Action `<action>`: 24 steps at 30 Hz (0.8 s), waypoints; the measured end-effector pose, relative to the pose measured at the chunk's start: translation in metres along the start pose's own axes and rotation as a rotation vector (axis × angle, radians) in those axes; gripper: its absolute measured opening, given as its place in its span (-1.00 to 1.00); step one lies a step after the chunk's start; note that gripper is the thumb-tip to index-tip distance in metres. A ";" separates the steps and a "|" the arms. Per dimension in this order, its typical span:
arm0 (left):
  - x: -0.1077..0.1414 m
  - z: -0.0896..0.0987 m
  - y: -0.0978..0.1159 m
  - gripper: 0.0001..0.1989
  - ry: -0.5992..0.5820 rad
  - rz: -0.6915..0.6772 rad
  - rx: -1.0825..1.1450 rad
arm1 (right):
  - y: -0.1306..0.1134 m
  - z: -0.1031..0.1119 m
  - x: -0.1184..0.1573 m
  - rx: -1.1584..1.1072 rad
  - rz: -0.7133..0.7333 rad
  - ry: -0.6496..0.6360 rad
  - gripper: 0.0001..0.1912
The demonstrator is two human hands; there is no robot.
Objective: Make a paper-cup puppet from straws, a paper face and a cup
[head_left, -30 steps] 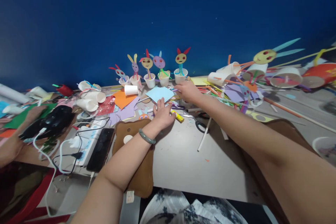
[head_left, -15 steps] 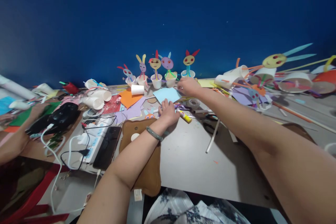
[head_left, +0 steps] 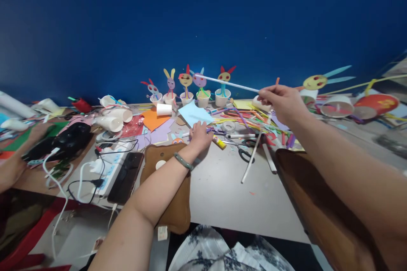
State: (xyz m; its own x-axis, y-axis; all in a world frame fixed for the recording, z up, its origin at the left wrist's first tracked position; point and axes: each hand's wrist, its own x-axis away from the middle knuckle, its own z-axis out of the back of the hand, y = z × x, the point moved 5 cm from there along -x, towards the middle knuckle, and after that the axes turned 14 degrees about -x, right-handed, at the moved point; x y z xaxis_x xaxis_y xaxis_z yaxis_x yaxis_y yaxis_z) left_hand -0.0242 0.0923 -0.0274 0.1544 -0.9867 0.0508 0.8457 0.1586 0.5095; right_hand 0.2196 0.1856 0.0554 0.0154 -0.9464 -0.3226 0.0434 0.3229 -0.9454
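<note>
My right hand (head_left: 280, 99) is raised over the right side of the table, its thumb and fingers pinching one end of a long pale pipe cleaner (head_left: 227, 83). The pipe cleaner points left, in front of the paper-faced bunny figures in cups (head_left: 203, 100). At the lower edge of a light blue sheet of paper (head_left: 194, 113) my left hand (head_left: 201, 135) rests with curled fingers and seems to grip it. A yellow glue stick (head_left: 219, 142) lies just right of that hand. Black-handled scissors (head_left: 246, 155) lie farther right.
Loose coloured pipe cleaners (head_left: 254, 117) and a tape roll (head_left: 228, 126) cover the middle. A brown pouch (head_left: 168, 186), phone (head_left: 125, 178) and power strip (head_left: 112, 169) lie left. Another person's hand (head_left: 40, 135) is at far left. Tipped paper cups (head_left: 337, 106) lie right.
My right hand has lifted up and right from beside the cups, now with the pale pipe cleaner in it. The blue paper has shifted slightly left and tilted under my left hand.
</note>
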 end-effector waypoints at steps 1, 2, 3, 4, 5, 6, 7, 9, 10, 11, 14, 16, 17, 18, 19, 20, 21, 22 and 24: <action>-0.001 0.004 0.000 -0.61 0.049 -0.017 0.171 | 0.005 -0.002 0.005 -0.059 -0.041 -0.053 -0.67; -0.002 0.008 -0.001 -0.63 0.087 -0.037 0.358 | 0.009 -0.004 0.011 -0.109 -0.078 -0.108 -0.62; -0.002 0.011 -0.001 -0.66 0.097 -0.060 0.544 | 0.013 -0.007 0.017 -0.147 -0.114 -0.160 -0.58; -0.003 0.012 -0.002 -0.67 0.063 -0.065 0.715 | 0.018 -0.010 0.022 -0.174 -0.147 -0.211 -0.55; -0.003 0.011 -0.002 -0.66 -0.002 -0.061 0.862 | 0.022 -0.012 0.028 -0.193 -0.177 -0.261 -0.53; -0.002 0.010 -0.001 -0.61 -0.090 -0.051 0.975 | 0.025 -0.015 0.032 -0.205 -0.204 -0.311 -0.53; -0.001 0.008 0.001 -0.55 -0.192 -0.050 1.054 | 0.029 -0.017 0.036 -0.211 -0.227 -0.357 -0.54; 0.004 0.006 0.007 -0.48 -0.381 -0.063 1.135 | 0.035 -0.020 0.041 -0.207 -0.265 -0.432 -0.57; 0.007 0.006 0.010 -0.47 -0.452 -0.075 1.134 | 0.038 -0.021 0.042 -0.200 -0.279 -0.459 -0.60; 0.010 0.006 0.013 -0.50 -0.496 -0.107 1.131 | 0.039 -0.021 0.043 -0.195 -0.289 -0.474 -0.62; 0.020 0.008 0.020 -0.56 -0.573 -0.183 1.039 | 0.039 -0.021 0.045 -0.242 -0.302 -0.454 -0.63; 0.025 0.008 0.023 -0.60 -0.614 -0.195 0.966 | 0.036 -0.021 0.046 -0.318 -0.304 -0.412 -0.60; 0.026 0.008 0.023 -0.61 -0.618 -0.176 0.950 | 0.035 -0.022 0.047 -0.345 -0.304 -0.395 -0.59; 0.027 0.008 0.023 -0.61 -0.617 -0.141 0.937 | 0.034 -0.022 0.048 -0.366 -0.300 -0.375 -0.57; 0.027 0.008 0.022 -0.62 -0.613 -0.109 0.925 | 0.033 -0.022 0.048 -0.382 -0.294 -0.351 -0.57; 0.027 0.008 0.021 -0.63 -0.613 -0.084 0.914 | 0.034 -0.021 0.048 -0.394 -0.285 -0.329 -0.56; 0.026 0.007 0.020 -0.64 -0.610 -0.067 0.914 | 0.034 -0.020 0.048 -0.407 -0.275 -0.302 -0.56; 0.026 0.007 0.020 -0.63 -0.612 -0.054 0.915 | 0.036 -0.019 0.047 -0.418 -0.266 -0.276 -0.56; 0.025 0.005 0.018 -0.61 -0.619 -0.044 0.921 | 0.040 -0.017 0.044 -0.438 -0.254 -0.224 -0.57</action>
State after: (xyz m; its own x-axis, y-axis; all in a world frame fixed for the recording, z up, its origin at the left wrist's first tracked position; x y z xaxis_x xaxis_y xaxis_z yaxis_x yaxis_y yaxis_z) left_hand -0.0077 0.0707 -0.0132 -0.3655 -0.8790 0.3062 0.1020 0.2891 0.9518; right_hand 0.2050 0.1565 0.0028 0.2723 -0.9559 -0.1096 -0.3456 0.0092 -0.9383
